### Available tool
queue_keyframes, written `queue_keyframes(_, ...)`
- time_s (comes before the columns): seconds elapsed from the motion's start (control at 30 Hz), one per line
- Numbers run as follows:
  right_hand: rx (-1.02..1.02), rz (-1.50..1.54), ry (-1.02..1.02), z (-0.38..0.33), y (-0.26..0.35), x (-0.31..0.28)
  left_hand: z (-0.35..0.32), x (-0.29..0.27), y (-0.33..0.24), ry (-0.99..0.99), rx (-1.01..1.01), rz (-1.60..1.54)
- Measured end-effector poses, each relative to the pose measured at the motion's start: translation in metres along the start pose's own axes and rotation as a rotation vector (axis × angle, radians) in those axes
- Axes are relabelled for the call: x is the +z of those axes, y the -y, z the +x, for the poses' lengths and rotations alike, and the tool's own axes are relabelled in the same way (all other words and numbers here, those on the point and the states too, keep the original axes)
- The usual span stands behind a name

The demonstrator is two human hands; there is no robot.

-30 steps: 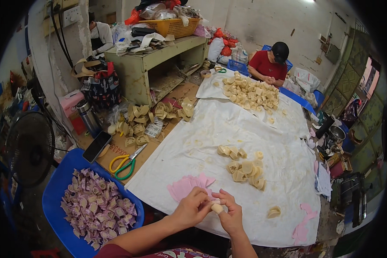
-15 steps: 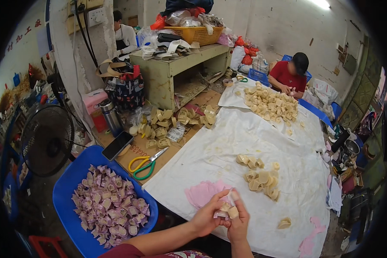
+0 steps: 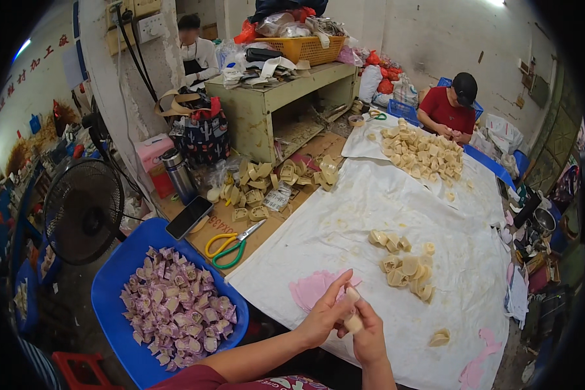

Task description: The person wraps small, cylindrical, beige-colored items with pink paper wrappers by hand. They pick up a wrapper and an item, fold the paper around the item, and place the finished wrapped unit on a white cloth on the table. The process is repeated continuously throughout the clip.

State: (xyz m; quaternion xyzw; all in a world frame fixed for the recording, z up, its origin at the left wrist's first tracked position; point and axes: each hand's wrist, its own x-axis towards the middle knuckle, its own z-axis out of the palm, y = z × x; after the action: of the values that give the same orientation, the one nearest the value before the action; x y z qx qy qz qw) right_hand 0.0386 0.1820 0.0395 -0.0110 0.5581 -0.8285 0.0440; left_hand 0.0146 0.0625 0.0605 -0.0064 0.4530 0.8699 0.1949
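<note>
My left hand (image 3: pixel 325 318) and my right hand (image 3: pixel 368 331) meet over the near edge of the white-covered table (image 3: pixel 331 237). Between their closed fingers they hold a small beige piece (image 3: pixel 353 323), mostly hidden. Pale coverings show on right-hand fingertips. Just beyond my left hand lies a fanned stack of thin pink sheets (image 3: pixel 303 290). Farther right sits a small heap of beige hollow pieces (image 3: pixel 406 270), with one or two more beige pieces (image 3: pixel 439 337) by themselves nearer me. To my left, a blue tub (image 3: pixel 107 312) holds many pink-wrapped beige pieces (image 3: pixel 175 305).
Scissors (image 3: pixel 231 246) with yellow and green handles lie by a phone (image 3: pixel 188 218) on cardboard. Behind are a thermos (image 3: pixel 179 174) and more beige pieces (image 3: pixel 257 185). A co-worker in red (image 3: pixel 448 117) sits beyond a large beige pile (image 3: pixel 422 153). A fan (image 3: pixel 83 211) stands left.
The view has shifted, so the surroundings sit farther right and slightly lower. My fingers have closed further over the beige piece, hiding the pink that showed with it before.
</note>
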Motion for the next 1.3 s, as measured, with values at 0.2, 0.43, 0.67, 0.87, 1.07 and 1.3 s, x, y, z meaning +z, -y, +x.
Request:
queue_keyframes(0.2, -0.152, -0.269, -0.020, 0.000, -0.004, -0.004, 0.012, -0.023, 0.004, 0.226, -0.098, 0.206)
queue_keyframes(0.43, -0.440, -0.776, 0.016, -0.004, 0.001, -0.034, 0.003, -0.016, -0.001, 0.445, -0.183, 0.034)
queue_keyframes(0.67, -0.221, 0.070, 0.130, -0.012, 0.019, -0.012, -0.005, -0.018, 0.000, 0.561, -0.145, -0.190)
queue_keyframes(0.87, -0.018, 0.196, 0.121, -0.008, 0.008, -0.022, -0.004, -0.023, -0.004, 0.577, -0.042, -0.109)
queue_keyframes(1.07, 0.063, 0.278, -0.125, -0.008, 0.012, -0.013, 0.007, -0.037, -0.015, 0.605, 0.514, 0.660)
queue_keyframes(1.3, 0.128, -0.022, -0.152, -0.009, 0.009, -0.017, 0.025, -0.057, -0.020, 0.755, 0.960, 1.363)
